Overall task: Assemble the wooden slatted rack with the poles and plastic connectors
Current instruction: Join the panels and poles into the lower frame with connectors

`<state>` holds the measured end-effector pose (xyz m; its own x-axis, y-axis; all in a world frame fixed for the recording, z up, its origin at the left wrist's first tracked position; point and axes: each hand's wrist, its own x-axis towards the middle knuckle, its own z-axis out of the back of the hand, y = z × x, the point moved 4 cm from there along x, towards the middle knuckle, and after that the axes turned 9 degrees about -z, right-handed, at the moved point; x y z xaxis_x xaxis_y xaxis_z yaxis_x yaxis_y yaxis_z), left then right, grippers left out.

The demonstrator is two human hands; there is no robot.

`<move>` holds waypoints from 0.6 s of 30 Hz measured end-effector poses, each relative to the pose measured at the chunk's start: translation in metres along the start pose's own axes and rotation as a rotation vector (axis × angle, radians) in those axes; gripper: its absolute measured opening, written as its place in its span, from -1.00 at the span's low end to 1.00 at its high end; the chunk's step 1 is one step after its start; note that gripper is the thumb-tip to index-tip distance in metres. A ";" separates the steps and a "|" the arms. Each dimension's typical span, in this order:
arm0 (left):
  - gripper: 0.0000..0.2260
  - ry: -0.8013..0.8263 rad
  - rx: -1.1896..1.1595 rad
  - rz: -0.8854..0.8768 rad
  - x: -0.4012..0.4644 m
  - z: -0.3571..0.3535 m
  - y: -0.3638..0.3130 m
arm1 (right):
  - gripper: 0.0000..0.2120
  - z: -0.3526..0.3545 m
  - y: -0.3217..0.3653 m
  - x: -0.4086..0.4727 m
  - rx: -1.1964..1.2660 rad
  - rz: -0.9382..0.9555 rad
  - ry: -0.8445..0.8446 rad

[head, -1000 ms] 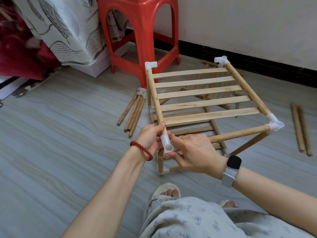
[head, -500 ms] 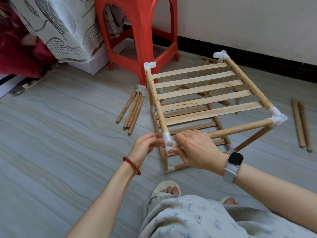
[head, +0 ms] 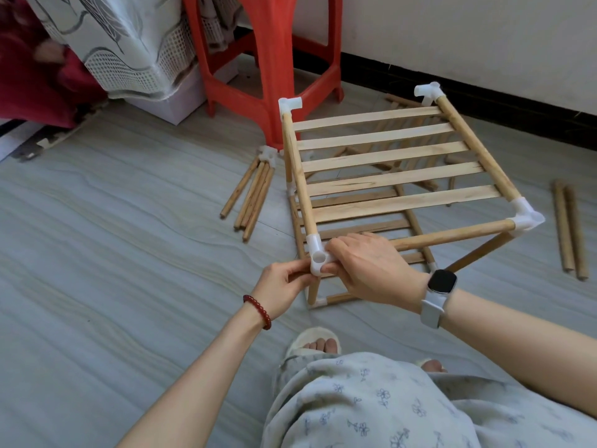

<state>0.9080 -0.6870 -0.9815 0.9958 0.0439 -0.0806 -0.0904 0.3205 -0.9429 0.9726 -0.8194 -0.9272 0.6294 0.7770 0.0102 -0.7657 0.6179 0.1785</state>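
The wooden slatted rack (head: 387, 179) stands on the floor with an upper and a lower tier of slats, joined by poles and white plastic connectors. Its near-left top connector (head: 318, 257) shows an open round socket facing up. My left hand (head: 281, 286) pinches that connector from the left side. My right hand (head: 368, 266) grips the front pole (head: 452, 236) right beside the connector, fingers curled over it. The front pole runs right to another white connector (head: 526, 218). Two more connectors (head: 290, 105) (head: 428, 92) cap the far corners.
A bundle of loose poles (head: 250, 197) lies left of the rack, with a spare connector (head: 268, 155) by it. Two poles (head: 568, 227) lie at the right. More poles lie behind the rack. A red plastic stool (head: 274, 69) stands close behind. My slippered foot (head: 315, 345) is below.
My left hand slid off the side pole down to the corner connector's left side. The view shifted slightly; the rack stays in place and my right hand keeps its grip.
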 end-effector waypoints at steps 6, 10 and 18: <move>-0.72 0.076 -0.100 0.015 -0.002 -0.002 0.000 | -0.65 0.000 0.001 -0.003 -0.004 -0.001 0.029; -0.68 -0.278 -0.149 0.021 0.011 0.020 -0.020 | -0.71 0.009 -0.007 -0.002 0.102 -0.059 0.041; -0.62 -0.167 0.576 0.040 0.063 -0.022 -0.066 | -0.61 0.007 -0.059 -0.009 -0.029 -0.392 -0.037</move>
<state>0.9771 -0.7257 -0.9317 0.9797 0.2000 -0.0161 -0.1682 0.7747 -0.6096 1.0132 -0.8635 -0.9306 0.8789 0.4766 -0.0174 -0.4692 0.8706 0.1479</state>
